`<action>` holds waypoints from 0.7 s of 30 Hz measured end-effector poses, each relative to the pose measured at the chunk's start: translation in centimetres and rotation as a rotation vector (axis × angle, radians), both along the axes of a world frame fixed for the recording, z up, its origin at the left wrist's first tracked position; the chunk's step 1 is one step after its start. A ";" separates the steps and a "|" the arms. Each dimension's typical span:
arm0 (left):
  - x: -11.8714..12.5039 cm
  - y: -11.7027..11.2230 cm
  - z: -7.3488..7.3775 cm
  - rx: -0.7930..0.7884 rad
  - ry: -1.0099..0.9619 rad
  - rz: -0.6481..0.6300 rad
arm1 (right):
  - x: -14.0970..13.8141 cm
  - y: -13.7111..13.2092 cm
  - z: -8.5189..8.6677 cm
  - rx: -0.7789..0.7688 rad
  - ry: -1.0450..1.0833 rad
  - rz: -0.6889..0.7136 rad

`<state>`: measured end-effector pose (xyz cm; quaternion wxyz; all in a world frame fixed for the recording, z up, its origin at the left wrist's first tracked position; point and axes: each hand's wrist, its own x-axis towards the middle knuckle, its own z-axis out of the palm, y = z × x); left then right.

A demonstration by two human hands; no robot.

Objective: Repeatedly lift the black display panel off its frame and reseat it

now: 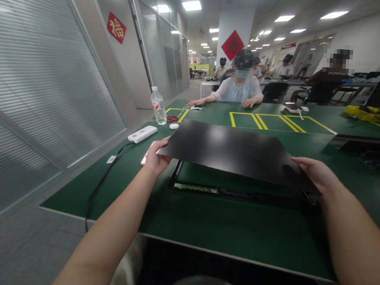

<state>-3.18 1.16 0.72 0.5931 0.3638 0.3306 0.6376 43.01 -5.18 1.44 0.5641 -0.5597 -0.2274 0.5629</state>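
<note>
Forearms: both bare, coming in from the lower corners and slanting up and inward over the near edge of the green felt-topped table point(222, 236)
Left hand point(156, 157): wrist straight, fingers curled round the near left corner of the thin glossy black rectangular sheet point(228, 149), closed on its edge
Right hand point(314, 173): palm turned inward, closed on the sheet's near right corner; the fingertips are hidden against the dark surface
Sheet: held between the two hands, clear of the table and roughly level, above the black rectangular frame point(238, 193)
Frame: lying flat on the table just beneath the sheet, with a green strip of circuit board along its near bar
Beside the left hand: a white oblong power adapter point(142, 134), its black cable point(100, 184) trailing off the table's edge; a clear plastic water bottle point(158, 106) stands upright farther back
Far side: a person in a pale blue top point(241, 90) sits with both hands resting on the table, next to yellow tape rectangles point(266, 121)
</note>
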 end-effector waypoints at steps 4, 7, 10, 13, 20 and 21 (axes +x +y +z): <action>0.3 -0.4 0.4 0.026 -0.010 -0.021 | 0.6 0.5 0.0 -0.072 -0.019 -0.046; 0.7 -0.7 0.7 0.026 0.013 -0.023 | 0.2 0.5 0.0 -0.087 -0.133 -0.100; 1.1 -0.7 0.5 0.024 0.047 -0.007 | -0.3 0.3 -0.2 -0.093 -0.282 -0.130; 1.4 -0.5 -0.1 0.023 0.098 0.013 | -0.6 0.1 -0.5 -0.057 -0.452 -0.192; 1.7 0.0 -1.1 0.011 0.175 0.044 | -0.7 0.3 -1.1 -0.075 -0.701 -0.263; 1.7 0.0 -1.2 0.013 0.177 0.051 | -0.6 0.3 -1.2 -0.073 -0.707 -0.264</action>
